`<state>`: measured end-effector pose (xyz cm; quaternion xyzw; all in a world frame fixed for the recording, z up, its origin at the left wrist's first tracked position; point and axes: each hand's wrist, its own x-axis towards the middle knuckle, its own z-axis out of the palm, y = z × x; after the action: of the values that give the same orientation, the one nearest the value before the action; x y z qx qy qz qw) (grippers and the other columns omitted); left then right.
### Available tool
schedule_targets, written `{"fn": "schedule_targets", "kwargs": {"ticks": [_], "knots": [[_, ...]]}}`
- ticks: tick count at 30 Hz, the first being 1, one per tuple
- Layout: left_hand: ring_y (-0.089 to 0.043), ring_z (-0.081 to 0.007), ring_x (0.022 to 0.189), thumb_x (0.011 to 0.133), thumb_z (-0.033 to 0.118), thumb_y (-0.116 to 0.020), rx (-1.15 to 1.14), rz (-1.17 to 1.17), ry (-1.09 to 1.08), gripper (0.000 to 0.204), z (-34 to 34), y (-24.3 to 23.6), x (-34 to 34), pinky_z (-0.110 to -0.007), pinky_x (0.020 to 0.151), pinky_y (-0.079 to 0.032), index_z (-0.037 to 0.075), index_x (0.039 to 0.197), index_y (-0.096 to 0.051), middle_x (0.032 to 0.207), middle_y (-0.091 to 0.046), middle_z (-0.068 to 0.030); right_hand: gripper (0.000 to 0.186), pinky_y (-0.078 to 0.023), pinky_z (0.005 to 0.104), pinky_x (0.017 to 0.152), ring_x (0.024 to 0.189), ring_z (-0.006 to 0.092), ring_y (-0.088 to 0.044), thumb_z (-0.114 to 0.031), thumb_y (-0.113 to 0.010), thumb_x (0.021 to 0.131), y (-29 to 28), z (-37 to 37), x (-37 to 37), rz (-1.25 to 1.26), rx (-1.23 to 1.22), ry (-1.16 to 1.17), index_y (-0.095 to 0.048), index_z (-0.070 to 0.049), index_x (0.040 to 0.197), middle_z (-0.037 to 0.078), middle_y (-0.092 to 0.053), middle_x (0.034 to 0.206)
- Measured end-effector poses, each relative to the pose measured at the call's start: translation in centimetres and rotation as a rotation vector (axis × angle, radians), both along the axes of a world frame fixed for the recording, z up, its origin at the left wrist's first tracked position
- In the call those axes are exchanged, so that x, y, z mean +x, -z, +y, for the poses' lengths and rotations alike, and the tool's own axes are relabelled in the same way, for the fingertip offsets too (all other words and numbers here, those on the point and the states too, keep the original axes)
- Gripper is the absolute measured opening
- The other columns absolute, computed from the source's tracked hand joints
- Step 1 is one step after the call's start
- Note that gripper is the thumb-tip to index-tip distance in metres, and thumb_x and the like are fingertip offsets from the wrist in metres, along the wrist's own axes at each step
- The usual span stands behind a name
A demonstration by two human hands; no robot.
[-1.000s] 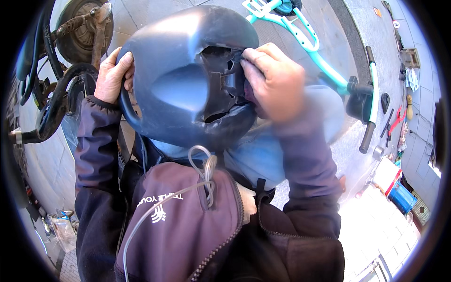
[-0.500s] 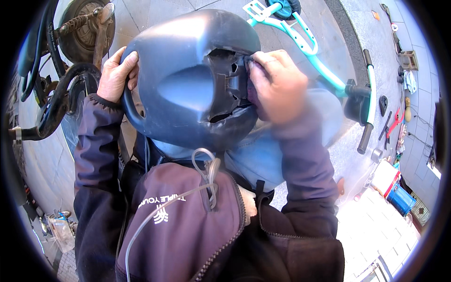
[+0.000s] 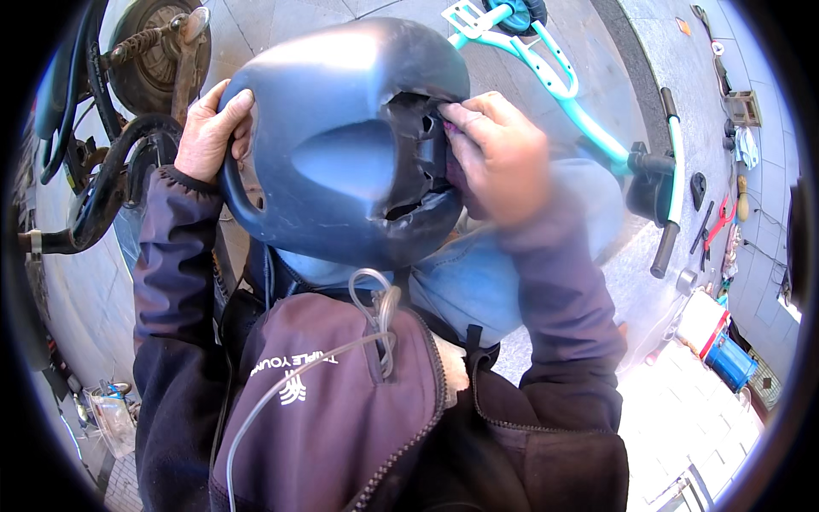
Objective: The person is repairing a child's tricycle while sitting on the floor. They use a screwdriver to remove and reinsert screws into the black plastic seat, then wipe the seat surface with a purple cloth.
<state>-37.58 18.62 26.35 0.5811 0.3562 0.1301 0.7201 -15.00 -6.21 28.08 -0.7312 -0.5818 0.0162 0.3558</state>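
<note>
A black moulded plastic seat (image 3: 341, 162) rests across my lap, its smooth rounded side up. A jagged break (image 3: 414, 162) with cracked, bent-in plastic runs along its right end. My left hand (image 3: 212, 132) is closed round the rim at the left end, thumb on top, beside a handle slot. At the broken end my right hand (image 3: 503, 158) has its fingers bent together over the torn edge. That hand is partly blurred. Something purplish shows beneath its fingers; whether it is cloth or shaded palm I cannot tell.
A teal tubular frame (image 3: 589, 128) with a small wheel and a black-gripped bar lies at the right. Dark machinery with a wheel (image 3: 153, 51) stands close on the left. Tools, including red-handled pliers (image 3: 719, 224), and a blue cylinder (image 3: 732, 363) lie far right.
My right hand has shifted slightly left along the broken edge, its fingers reaching further over the break. The seat has tilted a little; my left hand keeps its hold.
</note>
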Motion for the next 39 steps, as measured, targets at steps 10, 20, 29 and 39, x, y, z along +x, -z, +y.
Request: {"fn": "schedule_targets", "kwargs": {"ticks": [10,20,29,39], "knots": [[-0.041,-0.0060,0.044,0.094,0.029,-0.064,-0.021,-0.008,0.001,0.029,0.0,0.8,-0.4,-0.018,0.043,-0.035,0.005,0.108,-0.056,0.065,-0.045,0.0016,0.013,-0.050,0.0252,0.071,0.077,0.0132,-0.063,0.003,-0.069,0.081,-3.8,0.0,0.1,0.481,0.185,0.057,-0.069,0.000,0.094,0.006,-0.064,0.085],[-0.042,-0.0060,0.043,0.094,0.028,-0.063,-0.018,-0.020,-0.035,0.028,0.2,0.7,-1.0,-0.019,0.042,-0.035,0.004,0.108,-0.056,0.063,-0.045,0.0012,0.045,-0.049,0.0375,0.088,0.102,0.0303,-0.059,-0.005,-0.073,0.070,-1.6,-0.9,-2.0,0.233,0.017,-0.014,-0.067,-0.008,0.115,0.012,-0.059,0.107],[-0.042,-0.0061,0.043,0.095,0.029,-0.063,0.006,0.000,-0.012,0.027,-0.5,0.3,-0.4,-0.019,0.043,-0.036,0.004,0.104,-0.056,0.063,-0.045,0.0012,0.030,-0.052,0.0325,0.072,0.083,0.0265,-0.064,0.001,-0.073,0.070,-4.3,-0.3,-2.4,0.232,0.134,0.004,-0.069,-0.006,0.099,0.011,-0.061,0.091],[-0.041,-0.0059,0.044,0.094,0.027,-0.064,0.037,-0.003,0.007,0.026,-0.3,-0.4,-0.5,-0.019,0.043,-0.036,0.004,0.103,-0.056,0.063,-0.045,0.0013,0.021,-0.053,0.0368,0.068,0.083,0.0243,-0.059,-0.006,-0.068,0.069,-4.9,0.4,-2.6,-0.174,-0.175,0.035,-0.070,-0.009,0.089,0.006,-0.057,0.088]]}}
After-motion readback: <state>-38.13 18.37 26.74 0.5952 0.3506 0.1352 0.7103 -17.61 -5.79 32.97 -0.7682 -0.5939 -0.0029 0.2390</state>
